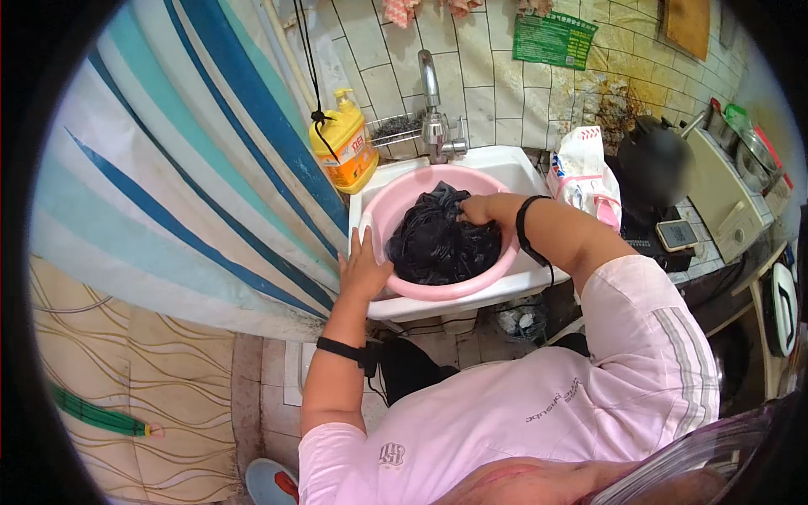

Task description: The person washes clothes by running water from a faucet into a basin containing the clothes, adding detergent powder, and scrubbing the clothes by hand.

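Observation:
A pink plastic basin [432, 292] sits in the white sink, holding a bunched, wet-looking black garment [438, 240]. My left hand [362, 268] rests at the basin's left rim, fingers stretched and apart over the sink's edge. From the right, my right hand [481, 209] reaches over the rim into the basin. Its fingers are bent into the upper part of the black cloth, which partly hides the fingertips.
Behind the basin rises a metal faucet [432, 109]. A yellow pump bottle [343, 147] stands at the sink's left, beside a striped curtain [185, 168]. On the right are a white and pink packet [585, 172] and a small clock-like device [676, 235].

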A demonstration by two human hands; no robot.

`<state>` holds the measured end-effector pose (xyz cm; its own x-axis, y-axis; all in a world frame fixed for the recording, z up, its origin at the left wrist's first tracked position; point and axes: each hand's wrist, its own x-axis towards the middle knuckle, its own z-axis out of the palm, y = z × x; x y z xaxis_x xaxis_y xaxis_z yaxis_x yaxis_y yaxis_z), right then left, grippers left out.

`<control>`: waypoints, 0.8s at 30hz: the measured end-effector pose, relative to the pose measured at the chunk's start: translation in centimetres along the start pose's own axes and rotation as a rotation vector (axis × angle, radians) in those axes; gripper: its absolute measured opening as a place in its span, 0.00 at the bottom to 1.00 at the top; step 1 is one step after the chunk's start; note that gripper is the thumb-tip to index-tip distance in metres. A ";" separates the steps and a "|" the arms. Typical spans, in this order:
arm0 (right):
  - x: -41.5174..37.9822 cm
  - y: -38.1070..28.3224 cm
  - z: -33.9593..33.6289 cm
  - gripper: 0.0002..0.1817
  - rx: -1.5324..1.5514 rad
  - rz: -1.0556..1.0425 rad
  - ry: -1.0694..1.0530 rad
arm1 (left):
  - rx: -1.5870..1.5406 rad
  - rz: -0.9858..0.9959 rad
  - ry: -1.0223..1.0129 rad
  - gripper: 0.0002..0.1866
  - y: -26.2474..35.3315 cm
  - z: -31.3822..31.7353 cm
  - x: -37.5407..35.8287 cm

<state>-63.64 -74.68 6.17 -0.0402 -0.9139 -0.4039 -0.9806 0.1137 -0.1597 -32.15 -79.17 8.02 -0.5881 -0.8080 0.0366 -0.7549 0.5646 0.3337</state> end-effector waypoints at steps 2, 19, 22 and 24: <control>-0.5 0.4 -0.5 0.31 0.118 0.056 0.045 | -0.018 -0.006 -0.009 0.49 0.0 0.1 0.0; -8.4 2.1 -5.9 0.13 1.784 -0.283 0.299 | -1.367 0.109 -0.189 0.24 14.6 -5.9 5.9; -8.7 2.3 -5.4 0.10 1.932 -0.355 0.303 | -1.290 0.106 -0.254 0.26 15.5 -1.4 9.8; -8.9 2.7 -5.0 0.11 1.949 -0.450 0.255 | -1.259 0.102 -0.175 0.25 16.7 0.7 10.1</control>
<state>-66.85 -68.22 13.80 -0.0920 -0.9956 0.0191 0.5450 -0.0664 -0.8358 -50.91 -77.72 13.30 -0.7297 -0.6834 0.0223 0.0350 -0.0048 0.9994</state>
